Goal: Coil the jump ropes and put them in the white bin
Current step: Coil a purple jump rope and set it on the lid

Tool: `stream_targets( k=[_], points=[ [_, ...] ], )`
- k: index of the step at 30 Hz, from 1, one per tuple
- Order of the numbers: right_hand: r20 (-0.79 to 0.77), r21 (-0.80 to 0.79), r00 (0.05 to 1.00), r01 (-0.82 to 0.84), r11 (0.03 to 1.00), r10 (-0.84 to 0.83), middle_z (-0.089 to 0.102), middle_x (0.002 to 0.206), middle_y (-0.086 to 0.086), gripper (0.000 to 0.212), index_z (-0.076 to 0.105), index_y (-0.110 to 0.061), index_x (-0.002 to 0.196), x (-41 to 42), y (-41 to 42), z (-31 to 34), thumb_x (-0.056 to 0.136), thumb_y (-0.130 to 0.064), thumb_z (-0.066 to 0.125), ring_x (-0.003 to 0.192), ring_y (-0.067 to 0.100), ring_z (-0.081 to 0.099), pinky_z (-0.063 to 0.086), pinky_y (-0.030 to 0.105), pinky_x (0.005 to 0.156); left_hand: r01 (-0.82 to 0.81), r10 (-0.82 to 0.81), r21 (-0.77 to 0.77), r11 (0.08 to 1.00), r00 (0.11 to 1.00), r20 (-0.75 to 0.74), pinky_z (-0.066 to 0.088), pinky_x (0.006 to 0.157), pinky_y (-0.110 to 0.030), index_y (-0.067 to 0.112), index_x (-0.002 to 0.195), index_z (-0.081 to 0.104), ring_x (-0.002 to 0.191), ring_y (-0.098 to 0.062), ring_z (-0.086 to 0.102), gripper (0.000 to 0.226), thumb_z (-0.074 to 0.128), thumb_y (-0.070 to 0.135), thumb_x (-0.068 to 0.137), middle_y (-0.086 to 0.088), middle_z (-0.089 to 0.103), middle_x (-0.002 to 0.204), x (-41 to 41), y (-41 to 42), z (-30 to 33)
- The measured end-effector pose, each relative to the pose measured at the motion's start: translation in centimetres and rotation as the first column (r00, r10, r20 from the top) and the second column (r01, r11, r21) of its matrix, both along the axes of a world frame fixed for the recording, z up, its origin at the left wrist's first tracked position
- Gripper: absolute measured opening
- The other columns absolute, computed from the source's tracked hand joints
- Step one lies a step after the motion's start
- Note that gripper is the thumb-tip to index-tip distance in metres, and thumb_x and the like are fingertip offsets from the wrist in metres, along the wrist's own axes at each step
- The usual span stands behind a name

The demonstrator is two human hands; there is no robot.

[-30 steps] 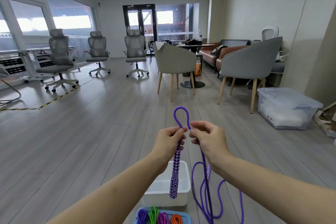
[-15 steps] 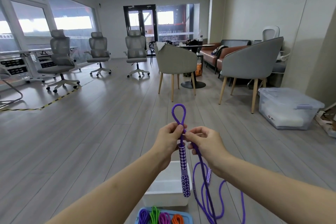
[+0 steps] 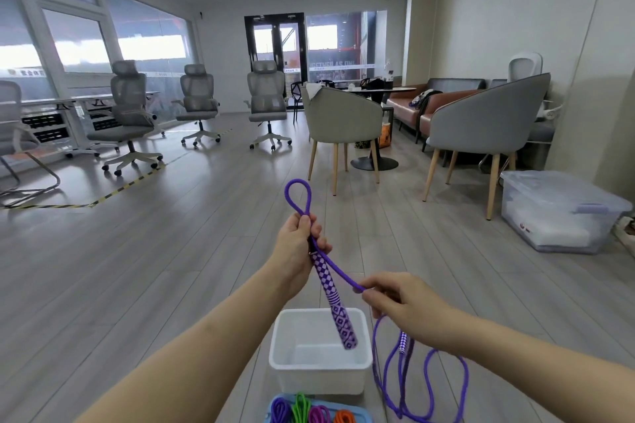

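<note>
Our left hand (image 3: 298, 244) grips the purple jump rope (image 3: 325, 259) at the top of its patterned handle (image 3: 335, 302), a loop above the fist. Our right hand (image 3: 395, 300) pinches the cord lower down; the rest hangs to the floor. The handle dangles over the white bin (image 3: 319, 374). More ropes sit in a blue tray (image 3: 360, 417).

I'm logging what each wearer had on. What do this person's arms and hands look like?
Both forearms are bare as far as the frame shows: no sleeves in view. The left hand and right hand have no gloves, and no rings, watch or bracelets show.
</note>
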State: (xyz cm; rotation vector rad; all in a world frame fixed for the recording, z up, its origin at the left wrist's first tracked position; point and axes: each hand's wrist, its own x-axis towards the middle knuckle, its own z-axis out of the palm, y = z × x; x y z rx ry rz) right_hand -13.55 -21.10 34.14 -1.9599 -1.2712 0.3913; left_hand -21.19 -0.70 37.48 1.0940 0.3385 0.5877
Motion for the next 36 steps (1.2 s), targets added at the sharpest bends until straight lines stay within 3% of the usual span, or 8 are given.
stream_targets(
  k=[6,9,16,19,23,30,33,36],
  points=[
    [0.066,0.004,0.993,0.093,0.996,-0.093,0.064,0.077,-0.009,0.019,0.071,-0.038,0.102,2.1,-0.7,-0.1,0.106,-0.034,0.052,0.072,0.006,0.059,0.051,0.025,0.07,0.028,-0.021,0.091,0.995,0.997,-0.076,0.045,0.065,-0.028,0.009,0.105,0.053,0.06,-0.013,0.048,0.024,0.033,0.02,0.112,-0.001,0.054,0.071,-0.2,-0.3,-0.4],
    [0.193,0.063,0.978,0.074,0.995,-0.084,0.066,0.087,-0.018,0.016,0.073,-0.039,0.106,2.1,-0.3,0.3,0.103,-0.035,0.057,0.083,0.005,0.062,0.053,0.025,0.074,0.057,-0.032,0.183,0.981,0.99,-0.14,0.05,0.07,-0.031,0.007,0.105,0.055,0.06,-0.013,0.056,0.025,0.034,0.017,0.112,-0.007,0.062,0.079,-0.1,-1.4,-1.3],
    [0.481,0.182,0.868,0.036,0.983,-0.121,0.053,0.087,-0.025,0.02,0.075,-0.029,0.107,2.2,0.7,0.8,0.096,-0.041,0.064,0.079,0.004,0.059,0.055,0.03,0.07,0.252,-0.166,0.325,0.912,0.949,-0.269,0.055,0.075,-0.036,0.008,0.112,0.054,0.074,-0.021,0.067,0.025,0.033,0.02,0.112,-0.011,0.069,0.092,0.1,-3.2,-2.1],
    [0.573,0.229,0.807,0.008,0.973,-0.142,0.059,0.089,-0.02,0.029,0.074,-0.026,0.103,1.9,0.8,1.3,0.094,-0.047,0.056,0.075,0.006,0.06,0.055,0.029,0.064,0.303,-0.19,0.359,0.883,0.929,-0.317,0.057,0.085,-0.04,0.007,0.114,0.056,0.074,-0.018,0.069,0.027,0.034,0.023,0.112,-0.009,0.071,0.087,0.0,-3.7,-2.3],
    [0.663,0.244,0.735,-0.029,0.969,-0.145,0.066,0.092,-0.014,0.025,0.068,-0.027,0.101,1.9,1.1,1.7,0.096,-0.046,0.053,0.077,0.008,0.064,0.057,0.029,0.064,0.372,-0.239,0.388,0.843,0.906,-0.351,0.06,0.093,-0.045,0.005,0.122,0.058,0.085,-0.023,0.071,0.032,0.035,0.024,0.112,-0.019,0.071,0.102,-0.4,-4.0,-2.3],
    [0.687,0.3,0.674,0.075,0.951,-0.27,0.058,0.068,-0.013,0.032,0.054,-0.028,0.085,2.2,0.9,2.1,0.085,-0.057,0.067,0.056,0.009,0.054,0.05,0.026,0.052,0.48,-0.32,0.421,0.77,0.861,-0.396,0.054,0.074,-0.034,0.002,0.116,0.053,0.065,-0.017,0.058,0.033,0.03,0.025,0.113,-0.006,0.062,0.082,-1.1,-4.7,-1.8],
    [0.599,0.27,0.749,0.145,0.952,-0.284,0.055,0.068,-0.013,0.033,0.055,-0.029,0.086,2.9,0.6,1.9,0.086,-0.061,0.065,0.062,0.007,0.054,0.046,0.02,0.056,0.486,-0.344,0.376,0.789,0.857,-0.385,0.05,0.072,-0.034,0.007,0.111,0.053,0.061,-0.014,0.05,0.028,0.031,0.025,0.112,-0.003,0.055,0.076,-1.2,-4.3,-1.7],
    [0.497,0.239,0.843,0.097,0.966,-0.207,0.058,0.083,-0.015,0.014,0.064,-0.025,0.096,3.8,0.2,1.3,0.094,-0.036,0.07,0.078,0.004,0.057,0.046,0.019,0.067,0.482,-0.352,0.334,0.81,0.855,-0.38,0.05,0.069,-0.031,0.007,0.114,0.052,0.063,-0.017,0.053,0.028,0.03,0.024,0.113,-0.006,0.059,0.079,-1.2,-3.8,-1.6]
  ],
)
